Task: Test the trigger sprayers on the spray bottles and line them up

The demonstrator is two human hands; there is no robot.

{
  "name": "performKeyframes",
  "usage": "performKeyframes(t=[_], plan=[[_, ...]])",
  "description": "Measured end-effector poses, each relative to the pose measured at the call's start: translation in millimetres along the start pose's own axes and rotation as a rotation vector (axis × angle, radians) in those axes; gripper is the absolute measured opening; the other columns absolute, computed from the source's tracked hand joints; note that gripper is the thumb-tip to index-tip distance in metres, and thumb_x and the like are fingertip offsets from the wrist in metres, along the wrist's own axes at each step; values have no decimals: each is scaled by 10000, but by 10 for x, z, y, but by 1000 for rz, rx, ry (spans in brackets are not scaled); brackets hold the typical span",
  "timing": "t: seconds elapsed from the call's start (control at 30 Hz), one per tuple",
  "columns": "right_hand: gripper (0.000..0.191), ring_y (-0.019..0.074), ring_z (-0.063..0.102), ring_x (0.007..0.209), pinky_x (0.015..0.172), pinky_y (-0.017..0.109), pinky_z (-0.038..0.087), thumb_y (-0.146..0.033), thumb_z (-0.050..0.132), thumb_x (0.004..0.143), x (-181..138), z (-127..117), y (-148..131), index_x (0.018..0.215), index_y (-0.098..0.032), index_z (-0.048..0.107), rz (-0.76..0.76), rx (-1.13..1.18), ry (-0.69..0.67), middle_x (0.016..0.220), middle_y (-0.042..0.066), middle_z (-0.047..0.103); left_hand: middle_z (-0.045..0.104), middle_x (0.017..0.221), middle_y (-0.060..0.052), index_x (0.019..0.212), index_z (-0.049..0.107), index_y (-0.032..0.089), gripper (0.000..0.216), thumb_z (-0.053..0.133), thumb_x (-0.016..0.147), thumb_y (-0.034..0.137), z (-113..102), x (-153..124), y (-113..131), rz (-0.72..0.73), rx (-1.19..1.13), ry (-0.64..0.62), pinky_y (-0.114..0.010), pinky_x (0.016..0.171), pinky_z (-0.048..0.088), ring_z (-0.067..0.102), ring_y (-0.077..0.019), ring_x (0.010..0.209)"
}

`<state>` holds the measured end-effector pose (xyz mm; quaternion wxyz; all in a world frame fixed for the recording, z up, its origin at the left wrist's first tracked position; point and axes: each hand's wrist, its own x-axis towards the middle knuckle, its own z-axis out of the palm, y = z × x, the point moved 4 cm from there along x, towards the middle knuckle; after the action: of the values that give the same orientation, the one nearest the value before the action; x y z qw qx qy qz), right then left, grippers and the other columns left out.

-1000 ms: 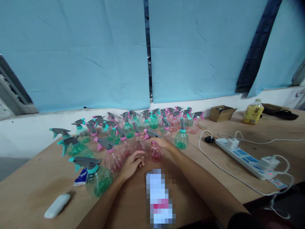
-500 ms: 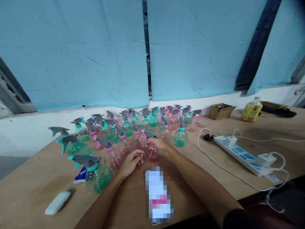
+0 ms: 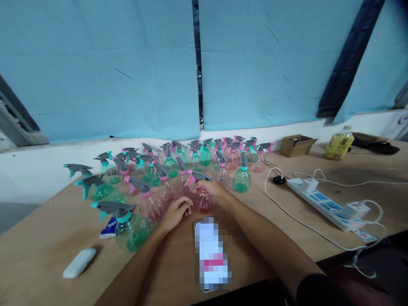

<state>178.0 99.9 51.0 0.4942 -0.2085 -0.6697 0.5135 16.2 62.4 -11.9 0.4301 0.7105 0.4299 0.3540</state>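
A clear spray bottle with a pink collar, a grey-and-pink trigger head and reddish liquid stands upright behind the phone. My right hand is wrapped round its neck, just under the head, and partly hides the trigger. Beside it on the left, my left hand rests low with loosely bent fingers, and I see nothing in it. Close to that hand's wrist is another pink-collared spray bottle. A green-tinted spray bottle with a turquoise trigger stands near my left forearm.
Several more spray bottles crowd the table toward the wall. A phone with a blurred screen lies between my arms. At left are a white case and a blue packet. Rightward are a power strip, cables, a cardboard box and a drink bottle.
My left hand's fingers have shifted slightly, the thumb now nearer the fingers. My right hand keeps its hold on the spray bottle. The whole view has moved a little.
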Motion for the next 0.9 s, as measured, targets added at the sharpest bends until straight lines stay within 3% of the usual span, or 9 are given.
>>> performKeyframes(t=[0.37, 0.57, 0.9], plan=[[266, 151, 590, 633, 623, 251, 487, -199, 533, 643, 22, -25, 145, 828, -211, 724, -3, 20, 64, 595, -22, 619, 613, 638, 21, 827, 615, 180, 304, 531, 889, 465, 18, 5, -11, 6, 13, -10, -242, 614, 409, 540, -134, 599], [234, 135, 564, 591, 571, 240, 461, -171, 524, 622, 11, 0, 113, 762, -195, 711, -13, 71, 79, 641, -12, 634, 616, 649, 17, 796, 607, 185, 329, 520, 890, 487, 28, 0, 8, 9, 44, -18, -242, 630, 416, 544, -139, 615], [242, 123, 554, 553, 585, 244, 464, -168, 517, 632, 31, 15, 96, 775, -195, 710, -15, 31, 41, 610, -23, 623, 617, 661, 15, 818, 604, 180, 314, 508, 909, 466, 32, -6, -4, 7, 42, -29, -244, 639, 416, 544, -136, 624]])
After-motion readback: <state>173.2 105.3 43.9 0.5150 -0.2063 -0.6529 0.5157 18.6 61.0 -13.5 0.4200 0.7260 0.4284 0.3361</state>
